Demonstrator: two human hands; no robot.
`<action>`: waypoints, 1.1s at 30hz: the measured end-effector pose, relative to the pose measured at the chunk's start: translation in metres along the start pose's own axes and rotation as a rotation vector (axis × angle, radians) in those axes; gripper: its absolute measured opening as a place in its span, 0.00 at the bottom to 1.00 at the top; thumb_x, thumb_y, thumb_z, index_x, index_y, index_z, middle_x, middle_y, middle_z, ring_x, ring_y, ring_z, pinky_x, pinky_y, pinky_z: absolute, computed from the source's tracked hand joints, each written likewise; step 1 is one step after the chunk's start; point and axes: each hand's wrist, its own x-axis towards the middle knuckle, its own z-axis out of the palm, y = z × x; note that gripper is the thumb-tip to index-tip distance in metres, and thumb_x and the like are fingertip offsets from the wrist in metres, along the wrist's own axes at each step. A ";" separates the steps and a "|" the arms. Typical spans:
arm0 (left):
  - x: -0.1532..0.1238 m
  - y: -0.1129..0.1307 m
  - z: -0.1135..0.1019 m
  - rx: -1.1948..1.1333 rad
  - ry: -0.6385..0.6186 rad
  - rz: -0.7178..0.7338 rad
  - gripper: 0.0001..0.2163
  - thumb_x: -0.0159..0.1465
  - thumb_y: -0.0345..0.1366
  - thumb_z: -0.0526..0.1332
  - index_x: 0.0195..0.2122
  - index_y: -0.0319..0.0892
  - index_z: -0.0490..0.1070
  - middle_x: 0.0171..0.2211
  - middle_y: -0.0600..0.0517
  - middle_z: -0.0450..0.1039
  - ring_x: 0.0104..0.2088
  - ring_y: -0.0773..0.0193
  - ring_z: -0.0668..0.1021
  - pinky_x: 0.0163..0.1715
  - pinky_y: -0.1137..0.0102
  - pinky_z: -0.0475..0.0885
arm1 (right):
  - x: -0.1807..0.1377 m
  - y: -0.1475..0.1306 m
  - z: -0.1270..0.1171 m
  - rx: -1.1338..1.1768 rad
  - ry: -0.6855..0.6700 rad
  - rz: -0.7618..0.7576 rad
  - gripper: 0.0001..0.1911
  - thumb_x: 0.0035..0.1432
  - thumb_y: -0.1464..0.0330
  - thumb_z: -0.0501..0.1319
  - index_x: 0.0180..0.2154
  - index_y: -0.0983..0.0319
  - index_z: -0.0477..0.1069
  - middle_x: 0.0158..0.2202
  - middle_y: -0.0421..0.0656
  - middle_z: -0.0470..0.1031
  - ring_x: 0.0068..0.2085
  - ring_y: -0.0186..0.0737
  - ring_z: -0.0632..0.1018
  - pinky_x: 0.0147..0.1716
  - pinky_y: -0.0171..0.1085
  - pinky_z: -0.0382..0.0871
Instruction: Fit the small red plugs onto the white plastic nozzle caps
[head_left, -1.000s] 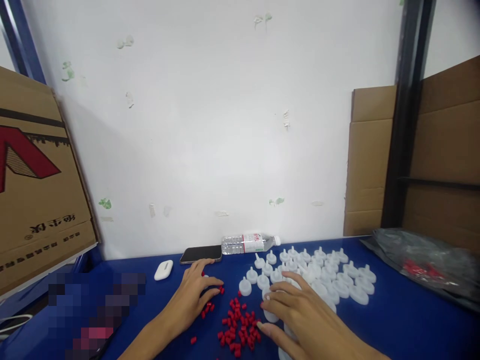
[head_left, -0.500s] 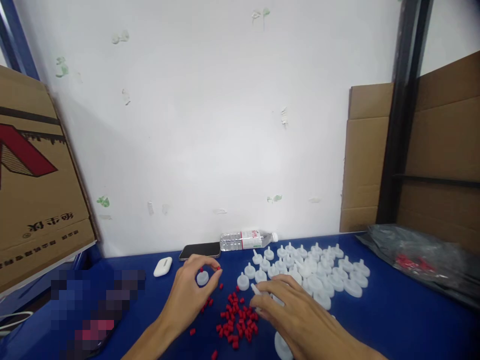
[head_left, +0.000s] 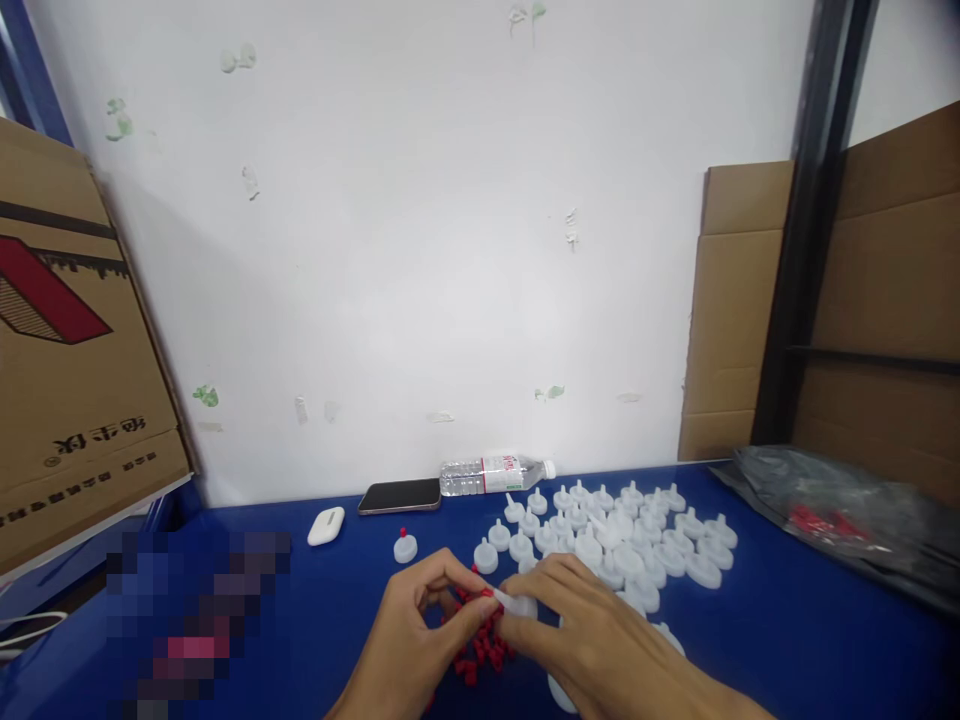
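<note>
1 small red cap (head_left: 487, 592) at spout (head_left: 504, 599) of 1 white lid (head_left: 525, 606), tilted leftward.

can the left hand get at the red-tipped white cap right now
Likely yes: the cap stands just beyond the left hand, with nothing visible between them, though that hand seems to be pinching a red piece.

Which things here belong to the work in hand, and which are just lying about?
In the work, it seems:
red cap in the left hand
white spouted lid in the right hand
loose red caps
other white lids
red-tipped lid

Apparently lying about:
phone
white case
clear bottle
</note>
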 end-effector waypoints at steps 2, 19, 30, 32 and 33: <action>0.000 -0.001 0.000 -0.036 -0.011 -0.013 0.09 0.59 0.40 0.70 0.30 0.40 0.77 0.28 0.51 0.79 0.27 0.65 0.77 0.29 0.73 0.71 | 0.000 0.000 -0.002 -0.015 -0.021 -0.006 0.25 0.56 0.83 0.54 0.52 0.58 0.71 0.51 0.46 0.76 0.47 0.42 0.74 0.48 0.42 0.67; 0.000 -0.006 -0.014 0.667 -0.049 0.751 0.04 0.73 0.32 0.59 0.44 0.43 0.73 0.34 0.52 0.79 0.34 0.62 0.78 0.34 0.71 0.73 | -0.001 -0.006 -0.011 0.203 0.041 0.113 0.07 0.69 0.75 0.53 0.39 0.58 0.60 0.45 0.44 0.75 0.46 0.42 0.76 0.46 0.43 0.71; -0.011 -0.010 -0.002 0.696 -0.053 0.697 0.14 0.78 0.35 0.48 0.36 0.44 0.67 0.27 0.53 0.71 0.25 0.64 0.70 0.24 0.71 0.62 | -0.007 -0.006 -0.001 0.221 0.140 -0.017 0.16 0.58 0.85 0.47 0.39 0.59 0.59 0.44 0.48 0.75 0.42 0.40 0.75 0.42 0.40 0.73; -0.015 -0.009 0.000 0.611 -0.065 0.675 0.14 0.77 0.34 0.47 0.36 0.44 0.67 0.27 0.54 0.70 0.25 0.65 0.69 0.24 0.71 0.61 | -0.006 -0.008 -0.003 0.190 0.196 -0.058 0.16 0.57 0.86 0.47 0.38 0.59 0.58 0.43 0.48 0.75 0.39 0.39 0.75 0.39 0.40 0.72; -0.017 -0.008 0.001 0.572 -0.074 0.663 0.13 0.77 0.33 0.47 0.36 0.44 0.66 0.27 0.54 0.69 0.25 0.65 0.69 0.24 0.71 0.61 | -0.006 -0.008 -0.003 0.173 0.215 -0.070 0.16 0.57 0.86 0.47 0.37 0.59 0.58 0.43 0.49 0.75 0.38 0.39 0.75 0.39 0.40 0.72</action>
